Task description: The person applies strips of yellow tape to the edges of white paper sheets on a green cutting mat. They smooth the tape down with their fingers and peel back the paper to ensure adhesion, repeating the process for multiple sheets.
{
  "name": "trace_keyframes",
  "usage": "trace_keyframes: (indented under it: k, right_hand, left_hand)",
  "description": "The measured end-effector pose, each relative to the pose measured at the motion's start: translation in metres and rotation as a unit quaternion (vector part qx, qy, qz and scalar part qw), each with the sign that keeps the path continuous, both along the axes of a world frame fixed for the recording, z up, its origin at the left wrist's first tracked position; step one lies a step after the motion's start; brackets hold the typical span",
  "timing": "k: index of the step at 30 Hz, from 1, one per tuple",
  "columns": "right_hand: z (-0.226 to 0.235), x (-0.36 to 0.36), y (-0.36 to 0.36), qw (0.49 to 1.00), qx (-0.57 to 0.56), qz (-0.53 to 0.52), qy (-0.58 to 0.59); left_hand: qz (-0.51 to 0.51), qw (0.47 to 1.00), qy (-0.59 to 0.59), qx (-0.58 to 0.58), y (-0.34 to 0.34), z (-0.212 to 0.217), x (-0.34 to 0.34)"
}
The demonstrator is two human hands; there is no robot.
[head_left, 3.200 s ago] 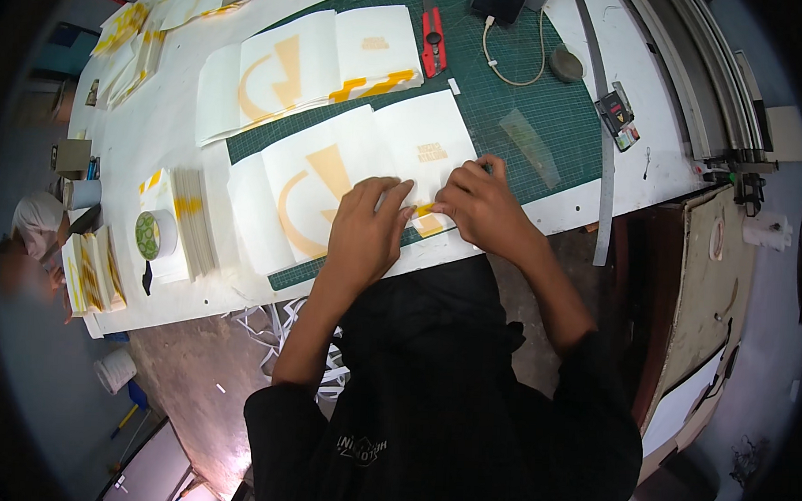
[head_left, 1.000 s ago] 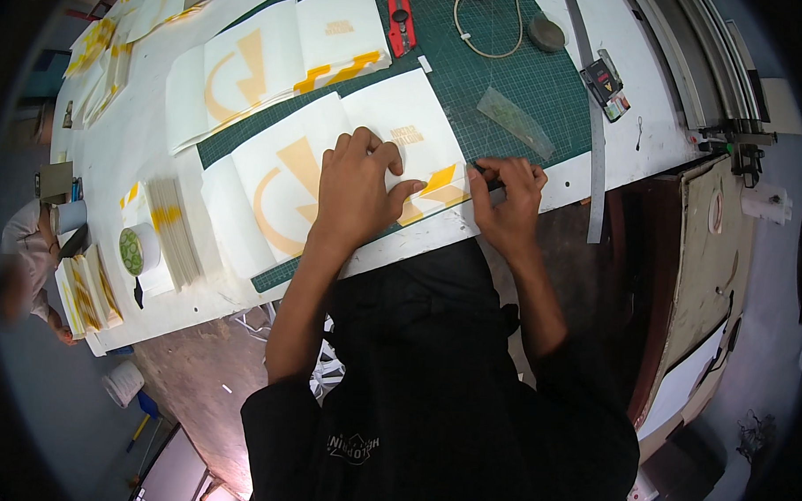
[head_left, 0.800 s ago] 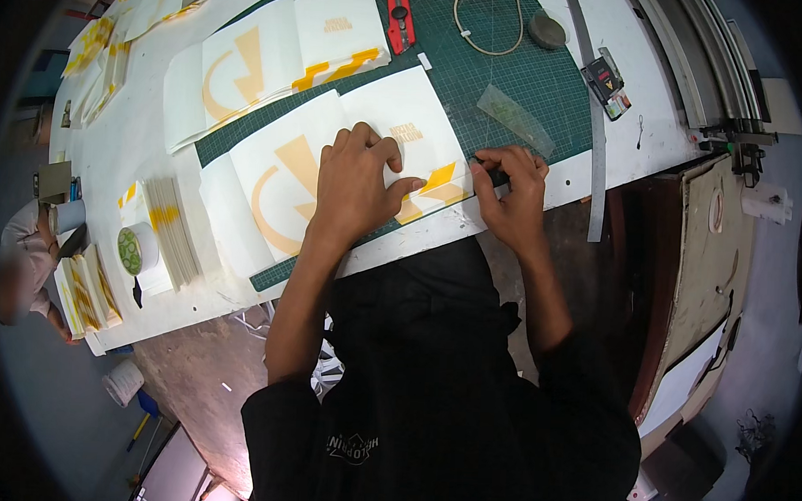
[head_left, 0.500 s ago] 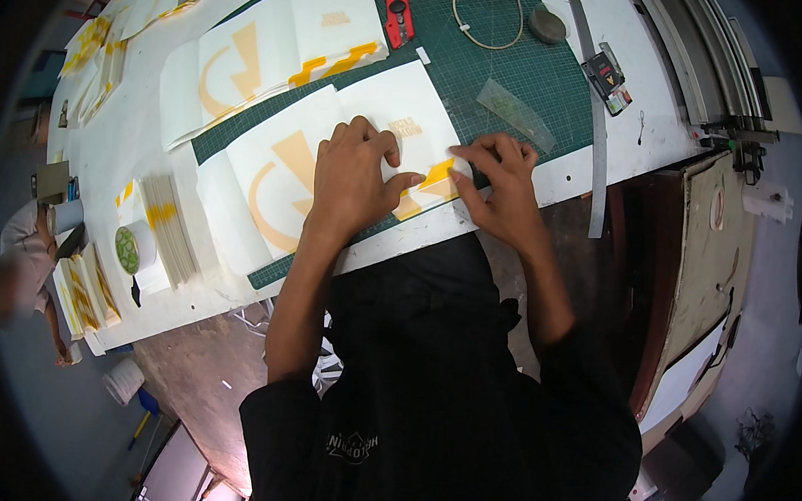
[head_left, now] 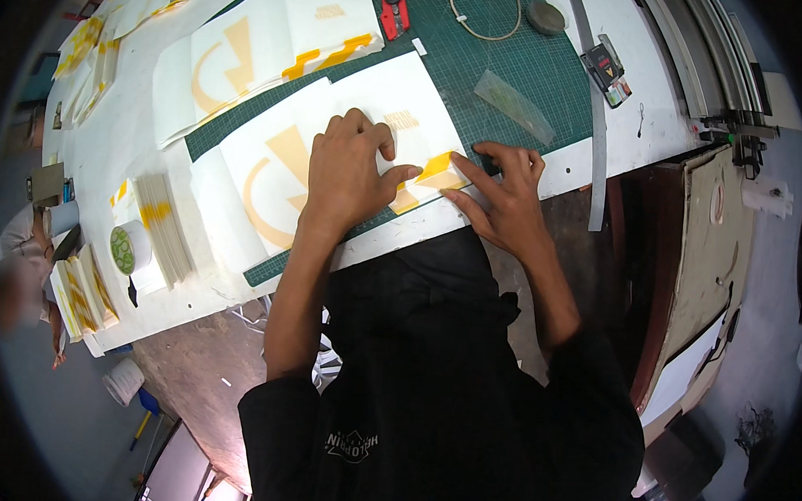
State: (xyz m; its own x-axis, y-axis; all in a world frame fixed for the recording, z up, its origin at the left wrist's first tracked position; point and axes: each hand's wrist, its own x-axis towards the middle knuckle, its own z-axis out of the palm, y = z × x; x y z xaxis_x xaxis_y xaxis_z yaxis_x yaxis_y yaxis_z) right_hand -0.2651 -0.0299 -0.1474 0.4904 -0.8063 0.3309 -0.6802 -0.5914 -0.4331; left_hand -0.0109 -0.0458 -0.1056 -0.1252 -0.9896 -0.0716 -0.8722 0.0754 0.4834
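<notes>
A white paper bag (head_left: pixel 246 148) with a pale orange print lies flat before me, its near right end folded into a yellow-striped flap (head_left: pixel 428 174). My left hand (head_left: pixel 349 165) rests on the paper, fingers bent, thumb stretched apart to the flap's left part. At the flap's right end is my right hand (head_left: pixel 504 197). Its forefinger touches the upper corner and its thumb the lower one, with a gap between them. The undersides of the fingers are hidden. Behind lies a stack of similar paper bags (head_left: pixel 271 56) with yellow-striped ends.
A green cutting mat (head_left: pixel 460 80) lies under the paper, with a red cutter (head_left: pixel 394 12), a clear plastic strip (head_left: pixel 514 107) and a steel ruler (head_left: pixel 598 191). Left are folded bags (head_left: pixel 159 224) and a tape roll (head_left: pixel 125 250). A person (head_left: pixel 25 255) is beyond the table's left end.
My right forefinger and thumb have moved from around the flap's rounded white corner to its edge. The flap's end now looks flatter. My left hand has barely moved.
</notes>
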Motion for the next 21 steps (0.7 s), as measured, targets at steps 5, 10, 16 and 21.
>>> trace_keyframes:
  k: [5, 10, 16, 21]
  right_hand:
    - [-0.001, 0.0, 0.001, 0.999, -0.013, -0.01, 0.03]
    - [-0.002, -0.001, 0.007, 0.998, -0.039, -0.021, 0.047]
    - [-0.003, -0.006, 0.007, 0.999, -0.021, -0.033, -0.007]
    - [-0.006, 0.0, -0.005, 0.99, 0.028, -0.097, -0.099]
  left_hand:
    - [0.007, 1.0, 0.001, 0.014, 0.0, 0.002, -0.001]
    - [0.011, 1.0, 0.001, 0.013, 0.001, 0.001, -0.002]
    - [0.011, 1.0, 0.001, 0.019, 0.0, 0.002, -0.002]
    - [0.007, 1.0, -0.006, 0.021, -0.003, 0.004, -0.001]
